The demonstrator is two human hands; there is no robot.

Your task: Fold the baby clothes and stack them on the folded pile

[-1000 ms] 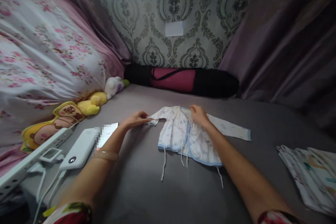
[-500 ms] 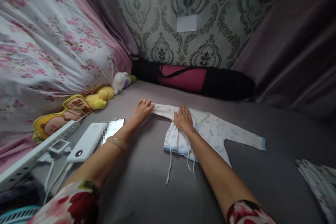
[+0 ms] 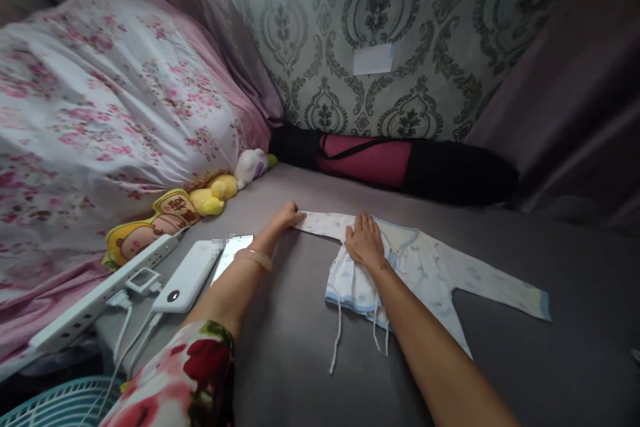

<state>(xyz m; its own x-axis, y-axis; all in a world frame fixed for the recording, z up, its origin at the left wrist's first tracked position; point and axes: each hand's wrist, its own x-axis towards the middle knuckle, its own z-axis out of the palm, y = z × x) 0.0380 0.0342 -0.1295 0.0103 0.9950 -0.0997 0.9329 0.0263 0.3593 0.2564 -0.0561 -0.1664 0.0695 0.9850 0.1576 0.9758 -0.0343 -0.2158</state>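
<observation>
A small white baby shirt [image 3: 430,267] with blue trim and loose tie strings lies spread on the grey bed surface [image 3: 550,360]. My left hand [image 3: 287,217] pinches the cuff of the shirt's left sleeve, holding it stretched out. My right hand [image 3: 365,242] lies flat, fingers spread, pressing on the shirt's left shoulder. The right sleeve lies extended toward the right.
A white power bank [image 3: 187,275] and a phone [image 3: 231,255] lie at the left beside a power strip [image 3: 100,293]. Plush toys [image 3: 175,213] rest against a floral quilt [image 3: 110,113]. A black and pink rolled bag [image 3: 395,163] lies along the wall.
My right hand moved from the shirt's collar to its left shoulder and flattened. My left hand pulled the left sleeve out straight. The view shifted left, so the folded cloth pile at right left the frame.
</observation>
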